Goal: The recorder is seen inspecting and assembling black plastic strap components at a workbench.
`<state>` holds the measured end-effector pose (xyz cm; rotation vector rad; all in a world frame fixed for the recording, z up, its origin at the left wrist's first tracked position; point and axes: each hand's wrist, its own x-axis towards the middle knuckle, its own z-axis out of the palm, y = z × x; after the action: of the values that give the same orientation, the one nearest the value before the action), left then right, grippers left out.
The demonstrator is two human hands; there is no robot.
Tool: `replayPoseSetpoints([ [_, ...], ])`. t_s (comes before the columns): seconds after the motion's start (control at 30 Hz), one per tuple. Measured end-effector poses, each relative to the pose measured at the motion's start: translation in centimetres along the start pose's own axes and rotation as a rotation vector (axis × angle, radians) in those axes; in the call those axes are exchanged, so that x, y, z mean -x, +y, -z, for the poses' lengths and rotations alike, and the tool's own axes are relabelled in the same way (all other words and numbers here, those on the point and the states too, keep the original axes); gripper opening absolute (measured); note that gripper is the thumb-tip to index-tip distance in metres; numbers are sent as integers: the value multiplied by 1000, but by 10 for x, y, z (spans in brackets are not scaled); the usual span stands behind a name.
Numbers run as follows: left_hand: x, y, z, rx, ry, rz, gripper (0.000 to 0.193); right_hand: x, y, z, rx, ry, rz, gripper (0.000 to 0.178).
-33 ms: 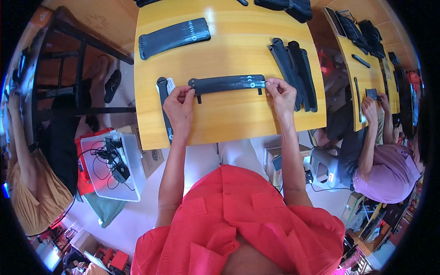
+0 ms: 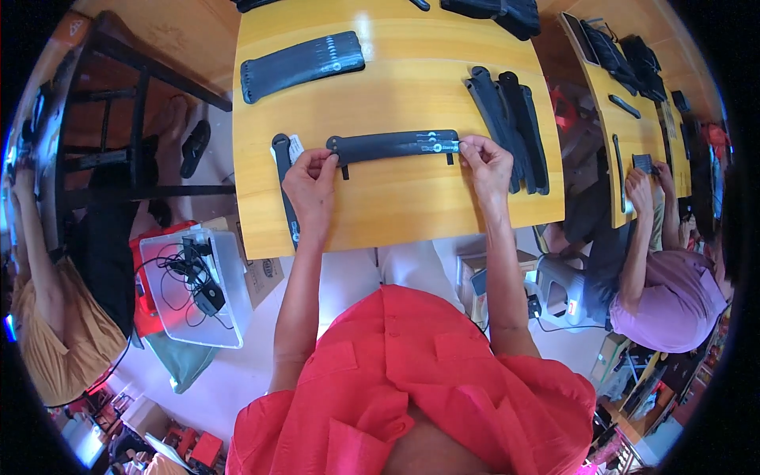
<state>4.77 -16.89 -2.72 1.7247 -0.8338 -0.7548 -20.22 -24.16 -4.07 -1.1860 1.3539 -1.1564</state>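
Observation:
A flat black strap with rounded ends and white print near its right end is stretched level above the table. My left hand pinches its left end between thumb and fingers, and my right hand pinches the right end. Two short dark tabs show below the strap, one near each end. Close to my left hand lies another black strap, lengthwise, with a white label beside its top. Right of my right hand rest several black straps. A neat stack of black straps sits at the far left.
The wooden table has its near edge before me. More black items lie at its far right. A clear plastic bin with cables stands on the floor at left. People sit on both sides; the right one works at another table.

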Motion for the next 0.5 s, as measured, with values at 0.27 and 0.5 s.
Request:
replayPoseSetpoints([
  [0.27, 2, 8, -1, -9, 7, 58, 10, 2, 2, 0, -25, 32, -15, 7],
  [0.5, 3, 9, -2, 39, 18, 78, 10, 1, 8, -2, -8, 45, 23, 6],
])
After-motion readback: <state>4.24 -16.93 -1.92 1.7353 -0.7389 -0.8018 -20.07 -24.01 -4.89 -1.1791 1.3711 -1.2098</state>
